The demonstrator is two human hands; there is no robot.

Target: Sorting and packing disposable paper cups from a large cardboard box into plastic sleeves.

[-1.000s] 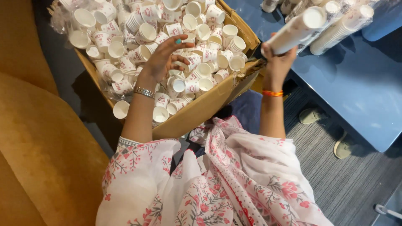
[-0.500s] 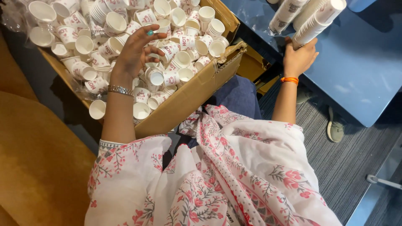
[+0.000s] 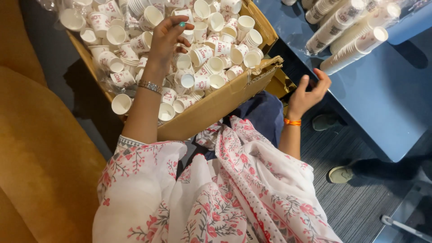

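Note:
A cardboard box [image 3: 216, 105] rests on my lap, filled with several loose white paper cups [image 3: 211, 58] with red print. My left hand [image 3: 166, 38], with a metal bracelet at the wrist, hovers over the cups with fingers curled and apart, holding nothing that I can see. My right hand [image 3: 308, 92], with an orange band at the wrist, is raised and empty beside the box's right corner, fingers spread. Just beyond it, stacked sleeves of cups [image 3: 348, 31] lie on the blue table [image 3: 382, 103].
A mustard-yellow seat [image 3: 40, 153] curves along my left. Another person's shoes [image 3: 342, 173] stand on the grey carpet under the table edge. A floral white and pink garment covers my lap.
My right hand has let go of the stack of cups, which now lies on the blue table, and has drawn back toward the box. My left hand stays over the loose cups.

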